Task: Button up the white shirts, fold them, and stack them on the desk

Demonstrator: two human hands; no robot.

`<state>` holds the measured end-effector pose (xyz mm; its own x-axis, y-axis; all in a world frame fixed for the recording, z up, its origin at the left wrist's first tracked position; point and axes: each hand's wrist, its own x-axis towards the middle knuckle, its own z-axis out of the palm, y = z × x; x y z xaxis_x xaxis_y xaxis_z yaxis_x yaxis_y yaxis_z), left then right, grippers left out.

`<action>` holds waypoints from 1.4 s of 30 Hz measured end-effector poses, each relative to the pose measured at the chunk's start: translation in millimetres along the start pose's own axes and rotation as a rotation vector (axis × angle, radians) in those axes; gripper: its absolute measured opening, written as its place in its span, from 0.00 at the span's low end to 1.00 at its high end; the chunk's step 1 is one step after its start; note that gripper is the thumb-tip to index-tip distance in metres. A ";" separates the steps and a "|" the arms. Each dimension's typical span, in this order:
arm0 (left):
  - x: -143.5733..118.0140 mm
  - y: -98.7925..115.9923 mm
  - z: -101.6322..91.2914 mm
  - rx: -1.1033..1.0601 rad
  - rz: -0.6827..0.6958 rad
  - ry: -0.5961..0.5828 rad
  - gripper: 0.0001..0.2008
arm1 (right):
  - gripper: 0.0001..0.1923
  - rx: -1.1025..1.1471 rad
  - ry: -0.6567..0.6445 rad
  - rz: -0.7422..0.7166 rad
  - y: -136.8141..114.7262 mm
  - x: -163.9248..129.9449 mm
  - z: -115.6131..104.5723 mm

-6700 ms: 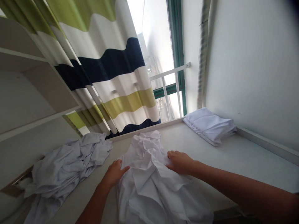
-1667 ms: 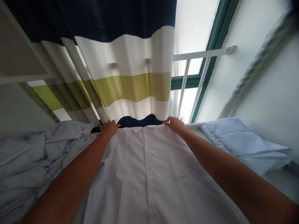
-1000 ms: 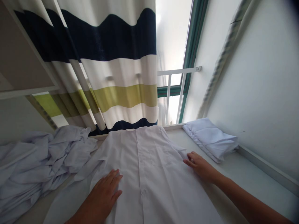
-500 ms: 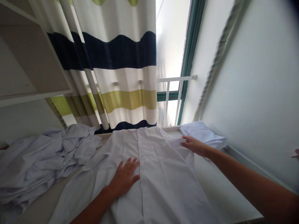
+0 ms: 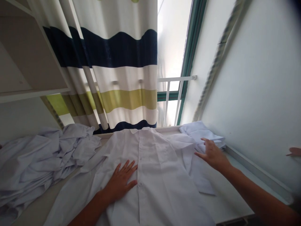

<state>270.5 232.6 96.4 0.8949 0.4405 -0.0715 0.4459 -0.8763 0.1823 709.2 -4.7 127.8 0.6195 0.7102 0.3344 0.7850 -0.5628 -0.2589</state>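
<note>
Shirt: I am seeing the white shirt [image 5: 150, 175] lying button-side up in the middle of the surface [image 5: 225, 201].
Handling: I am judging it light, soft and limp; best taken at shoulders or sleeve ends.
Axis: collar pointing toward the curtain [image 5: 117, 78], hem toward me.
Left hand [image 5: 121, 180]: pressing flat, fingers spread, beside the placket.
Right hand [image 5: 211, 153]: open, resting on the spread right sleeve [image 5: 195, 163], near the folded stack [image 5: 199, 133].
</note>
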 end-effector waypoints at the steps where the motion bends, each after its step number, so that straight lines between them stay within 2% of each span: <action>1: -1.3 -1.5 -0.3 -0.001 -0.011 -0.005 0.33 | 0.41 0.024 -0.024 0.116 7.4 -14.5 8.6; 3: -2.8 -3.8 -0.8 0.002 -0.033 -0.019 0.33 | 0.38 0.063 -0.117 0.258 15.1 -41.9 21.7; 5: -2.3 -5.6 -1.0 0.011 -0.039 -0.028 0.34 | 0.36 0.055 -0.179 0.249 14.5 -64.3 30.6; 7: -0.8 -7.0 -0.8 0.023 -0.033 -0.024 0.34 | 0.33 -0.008 -0.177 0.203 11.4 -79.6 36.2; 10: 1.4 -9.0 0.6 0.038 -0.032 -0.012 0.33 | 0.24 -0.039 -0.226 0.205 15.7 -88.4 37.5; 13: 1.7 -10.2 2.5 0.051 -0.027 0.005 0.33 | 0.13 0.096 -0.339 0.165 36.1 -83.7 26.2; 15: 1.1 -10.2 3.1 0.056 -0.028 0.009 0.33 | 0.09 0.226 -0.356 0.196 55.5 -74.3 9.7; 17: 0.5 -10.0 2.8 0.059 -0.035 0.001 0.32 | 0.09 0.389 -0.353 0.297 76.8 -59.6 -15.1; 19: 0.5 -10.1 2.1 0.062 -0.035 -0.003 0.32 | 0.12 0.567 -0.376 0.361 98.0 -38.9 -47.7; 21: 1.1 -10.7 1.3 0.068 -0.026 0.000 0.33 | 0.13 0.645 -0.391 0.328 116.7 -12.4 -85.8; 23: 1.9 -11.5 0.6 0.072 -0.026 -0.007 0.33 | 0.11 0.556 -0.388 0.293 130.9 17.8 -124.9; 25: 2.2 -11.9 -0.2 0.068 -0.033 -0.022 0.33 | 0.13 0.313 -0.256 0.333 139.5 48.7 -160.1; 28: 1.7 -9.9 -2.2 0.048 -0.033 -0.038 0.33 | 0.18 0.153 -0.100 0.351 141.9 89.3 -197.8; 31: 1.6 -4.5 -7.1 0.029 -0.051 -0.061 0.34 | 0.16 0.056 0.029 0.335 132.9 115.3 -217.0; 33: 3.3 -0.1 -12.7 0.019 -0.086 -0.090 0.35 | 0.17 0.036 0.065 0.310 122.0 121.9 -224.5; 35: 6.6 3.8 -20.5 -0.003 -0.123 -0.114 0.35 | 0.18 0.162 0.022 0.275 109.5 120.3 -232.3; 37: 11.6 7.0 -29.7 -0.036 -0.138 -0.119 0.34 | 0.22 0.413 0.006 0.206 99.2 113.3 -241.6; 39: 18.1 9.9 -39.0 -0.075 -0.134 -0.114 0.32 | 0.26 0.622 0.110 0.129 94.7 105.3 -250.4; 41: 25.5 13.5 -46.6 -0.107 -0.140 -0.111 0.30 | 0.28 0.642 0.198 0.136 97.8 100.0 -255.0; 42: 29.3 15.6 -49.3 -0.118 -0.152 -0.110 0.30 | 0.26 0.590 0.195 0.177 102.0 98.9 -254.6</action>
<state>302.7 241.4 145.5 0.8167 0.5365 -0.2123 0.5768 -0.7696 0.2739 849.5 -99.6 365.2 0.7715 0.5067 0.3847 0.5755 -0.2980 -0.7616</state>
